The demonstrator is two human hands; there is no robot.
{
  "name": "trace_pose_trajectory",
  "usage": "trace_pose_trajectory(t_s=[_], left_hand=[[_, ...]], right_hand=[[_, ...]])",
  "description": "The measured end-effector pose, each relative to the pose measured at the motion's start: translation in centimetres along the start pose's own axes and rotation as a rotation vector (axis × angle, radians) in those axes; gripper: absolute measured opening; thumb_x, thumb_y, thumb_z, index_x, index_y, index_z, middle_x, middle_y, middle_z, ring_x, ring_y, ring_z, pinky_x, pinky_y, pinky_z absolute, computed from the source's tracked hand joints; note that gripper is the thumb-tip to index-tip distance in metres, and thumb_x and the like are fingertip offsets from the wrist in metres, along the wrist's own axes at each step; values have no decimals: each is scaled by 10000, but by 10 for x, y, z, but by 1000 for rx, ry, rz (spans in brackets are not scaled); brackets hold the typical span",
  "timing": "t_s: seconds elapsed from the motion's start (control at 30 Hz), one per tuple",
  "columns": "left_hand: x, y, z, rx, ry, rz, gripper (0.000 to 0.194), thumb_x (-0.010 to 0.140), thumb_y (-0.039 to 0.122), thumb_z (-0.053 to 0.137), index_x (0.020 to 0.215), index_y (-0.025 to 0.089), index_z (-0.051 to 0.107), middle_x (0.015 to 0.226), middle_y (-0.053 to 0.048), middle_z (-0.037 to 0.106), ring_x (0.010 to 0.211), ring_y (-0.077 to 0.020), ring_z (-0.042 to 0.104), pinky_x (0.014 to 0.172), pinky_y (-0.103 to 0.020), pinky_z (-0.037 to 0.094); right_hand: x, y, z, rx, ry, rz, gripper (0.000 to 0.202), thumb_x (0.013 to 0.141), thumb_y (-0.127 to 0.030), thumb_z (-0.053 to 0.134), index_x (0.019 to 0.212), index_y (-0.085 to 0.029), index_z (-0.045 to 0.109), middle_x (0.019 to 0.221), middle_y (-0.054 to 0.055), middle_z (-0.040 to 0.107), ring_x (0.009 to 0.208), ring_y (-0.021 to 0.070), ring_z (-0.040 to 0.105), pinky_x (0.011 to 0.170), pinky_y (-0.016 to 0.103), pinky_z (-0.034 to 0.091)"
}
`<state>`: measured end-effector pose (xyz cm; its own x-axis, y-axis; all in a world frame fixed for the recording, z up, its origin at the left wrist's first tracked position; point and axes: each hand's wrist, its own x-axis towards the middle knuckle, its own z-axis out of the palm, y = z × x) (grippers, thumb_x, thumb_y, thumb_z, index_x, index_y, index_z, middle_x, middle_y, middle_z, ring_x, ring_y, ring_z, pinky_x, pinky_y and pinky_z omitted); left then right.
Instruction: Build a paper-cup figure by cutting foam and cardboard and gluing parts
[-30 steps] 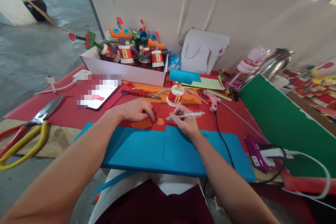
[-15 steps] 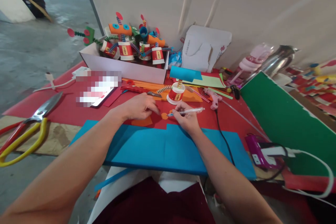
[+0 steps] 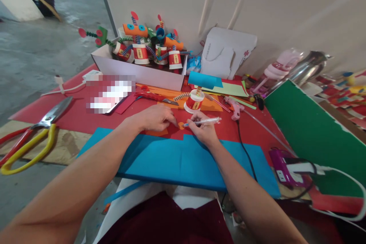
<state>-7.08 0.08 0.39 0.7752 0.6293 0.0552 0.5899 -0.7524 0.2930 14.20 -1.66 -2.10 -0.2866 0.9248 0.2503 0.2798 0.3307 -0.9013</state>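
My right hand [image 3: 203, 127] is closed on a clear pen [image 3: 208, 121], its tip at a small orange paper circle [image 3: 181, 125] on the red table covering. My left hand [image 3: 160, 119] is at the circle's left side, index finger pointing down beside it and the other fingers curled; what its fingers hold, if anything, is hidden. Just behind my right hand stands a red and white paper cup [image 3: 194, 101] with a coiled paper arm and a blue paper roll [image 3: 203, 80] on top. An orange paper piece [image 3: 157, 132] lies partly under my left hand.
Large shears [image 3: 47, 122] and a phone [image 3: 114, 99] lie left. A white box [image 3: 137, 74] of cup figures stands behind. To the right are a pink glue gun [image 3: 235, 108], a purple power strip [image 3: 283, 167] and a green board [image 3: 314, 133].
The whole view has shifted slightly, so things appear a little further right. My left finger is slightly nearer the orange circle. The pen stays in my right hand, its tip still at the circle.
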Motion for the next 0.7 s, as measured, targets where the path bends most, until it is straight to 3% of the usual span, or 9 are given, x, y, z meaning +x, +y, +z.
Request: trace_pose_trajectory(t_s=[0.7], left_hand=[[0,0,2,-18,19,-5,452,721,66,485,1009,299,745,860,1,738,811,-162,634,759,-260,454]], right_hand=[[0,1,0,-23,-14,6,237,778,-355,568,635,-220,436,551,-48,434,501,104,416,498,251,338]])
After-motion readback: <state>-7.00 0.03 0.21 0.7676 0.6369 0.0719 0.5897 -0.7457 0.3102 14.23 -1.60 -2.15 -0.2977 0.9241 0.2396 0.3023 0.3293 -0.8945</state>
